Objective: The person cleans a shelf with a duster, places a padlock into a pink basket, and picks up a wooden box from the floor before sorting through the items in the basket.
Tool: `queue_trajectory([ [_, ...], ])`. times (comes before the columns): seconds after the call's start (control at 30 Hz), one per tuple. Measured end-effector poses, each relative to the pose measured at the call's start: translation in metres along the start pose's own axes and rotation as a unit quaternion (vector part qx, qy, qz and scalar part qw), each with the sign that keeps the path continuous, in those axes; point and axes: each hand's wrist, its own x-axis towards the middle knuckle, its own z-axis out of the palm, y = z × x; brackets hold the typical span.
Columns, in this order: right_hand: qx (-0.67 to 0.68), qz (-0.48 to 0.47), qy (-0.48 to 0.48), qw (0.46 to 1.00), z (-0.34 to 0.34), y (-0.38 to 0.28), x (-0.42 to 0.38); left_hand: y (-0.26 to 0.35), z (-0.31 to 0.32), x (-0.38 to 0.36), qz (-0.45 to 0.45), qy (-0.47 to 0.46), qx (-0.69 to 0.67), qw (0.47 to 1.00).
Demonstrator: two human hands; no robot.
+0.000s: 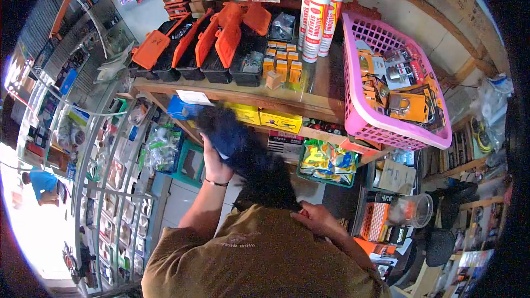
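Observation:
A black feather duster (265,171), blurred and fluffy, stretches across the space before my chest. My right hand (317,219) is closed at its lower end, with a bit of red showing by the fingers. At the upper left, my left hand (216,161), a dark band on its wrist, is raised and closed beside the dark feathers. A dark blue patch with a pale edge shows at its palm; the feathers cover most of it, and I cannot tell what it is.
Above the hands, a wooden shelf (232,89) bears black bins with orange lids (226,38), small orange boxes (282,60), silicone sealant tubes (316,22) and a pink basket (397,132) of padlocks. Glass display shelves (110,187) stand left. A person in blue (43,185) is far left.

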Motion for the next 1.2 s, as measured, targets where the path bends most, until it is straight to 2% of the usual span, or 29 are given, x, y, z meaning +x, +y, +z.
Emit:
queue_trajectory([
  [0.03,0.022,-0.004,-0.043,0.999,0.001,0.001,-0.002,-0.001,-0.016,0.005,-0.003,0.002,0.000,1.000],
  [0.1,0.030,0.004,0.001,1.000,-0.001,0.009,-0.002,-0.001,-0.032,0.016,-0.025,-0.142,-0.013,0.989],
  [0.13,0.036,0.010,0.045,0.998,-0.003,0.010,0.001,0.003,0.007,0.004,-0.011,-0.033,-0.005,0.999],
  [0.17,0.034,0.007,0.044,0.998,-0.006,0.003,0.000,-0.001,0.010,0.007,0.033,-0.014,-0.013,0.999],
  [0.23,-0.029,0.025,-0.054,0.998,-0.011,-0.017,-0.006,0.000,-0.011,0.019,-0.013,-0.088,-0.013,0.996],
  [0.27,-0.028,0.023,-0.052,0.998,-0.012,-0.008,-0.004,-0.005,-0.014,0.025,0.076,-0.119,0.156,0.978],
  [0.3,-0.024,0.002,-0.019,1.000,-0.012,0.010,-0.003,-0.011,-0.016,0.030,0.147,-0.086,0.525,0.834],
  [0.33,-0.019,-0.018,0.015,1.000,-0.010,0.020,-0.002,-0.006,0.000,0.023,0.071,-0.093,0.280,0.953],
  [0.37,-0.018,-0.017,0.017,1.000,-0.009,0.021,-0.002,-0.002,0.012,0.016,-0.013,-0.090,0.012,0.996],
  [0.4,-0.028,0.007,0.012,1.000,-0.009,0.022,-0.002,-0.008,0.022,0.018,0.066,-0.061,0.061,0.994],
  [0.43,-0.040,0.030,0.006,0.999,-0.009,0.023,-0.004,-0.009,0.015,0.023,0.006,-0.060,0.031,0.998],
  [0.5,-0.036,0.007,0.034,0.999,-0.013,0.023,-0.008,-0.013,-0.073,0.062,-0.140,-0.148,-0.208,0.957],
  [0.53,-0.029,-0.017,0.062,0.998,-0.015,0.022,-0.011,-0.008,-0.020,0.032,-0.036,-0.195,0.058,0.978],
  [0.57,-0.020,-0.039,0.089,0.995,-0.017,0.020,-0.015,-0.006,0.004,0.022,-0.035,-0.197,0.058,0.978],
  [0.63,0.013,-0.002,0.111,0.994,-0.019,0.014,-0.017,-0.005,0.036,0.018,0.060,-0.110,0.102,0.987],
  [0.67,0.030,-0.010,0.057,0.998,-0.016,0.020,-0.018,-0.011,0.048,0.019,0.082,-0.093,0.090,0.988],
  [0.7,0.048,-0.019,0.003,0.999,-0.014,0.023,-0.018,-0.010,0.006,0.037,0.006,-0.076,0.083,0.994],
  [0.77,0.021,-0.028,-0.003,0.999,-0.018,0.004,-0.023,0.001,0.018,0.027,-0.013,-0.324,0.048,0.945],
  [0.8,0.035,-0.030,0.056,0.997,-0.016,0.006,-0.022,-0.002,0.029,0.026,0.016,-0.146,0.118,0.982],
  [0.83,0.047,-0.031,0.114,0.992,-0.015,0.009,-0.021,-0.004,0.019,0.040,0.019,-0.118,0.020,0.993],
  [0.87,0.047,-0.030,0.117,0.992,-0.011,0.013,-0.022,-0.004,0.039,0.031,0.038,-0.137,0.025,0.990],
  [0.9,0.071,-0.033,0.068,0.995,-0.005,0.019,-0.023,-0.004,0.057,0.020,0.057,-0.154,0.030,0.986],
  [0.93,0.095,-0.037,0.019,0.995,-0.002,0.022,-0.025,-0.002,0.027,0.039,0.053,-0.170,0.120,0.977],
  [0.97,0.095,-0.037,0.021,0.995,-0.003,0.020,-0.026,-0.001,-0.002,0.058,0.051,-0.186,0.209,0.959],
  [1.0,0.059,-0.036,0.048,0.996,-0.005,0.016,-0.028,0.000,0.004,0.056,0.051,-0.190,0.209,0.958],
  [1.1,0.047,-0.006,0.085,0.995,-0.005,0.009,-0.028,0.006,0.049,0.027,0.046,-0.229,-0.028,0.972],
  [1.13,0.071,0.020,0.091,0.993,-0.005,0.008,-0.028,0.004,0.078,0.012,0.045,-0.203,-0.022,0.978],
  [1.17,0.070,0.020,0.093,0.993,-0.007,0.005,-0.031,0.001,0.076,0.012,0.045,-0.205,-0.023,0.978],
  [1.2,0.051,-0.036,0.065,0.996,-0.010,0.000,-0.034,-0.001,0.071,0.014,0.080,-0.202,0.107,0.970],
])
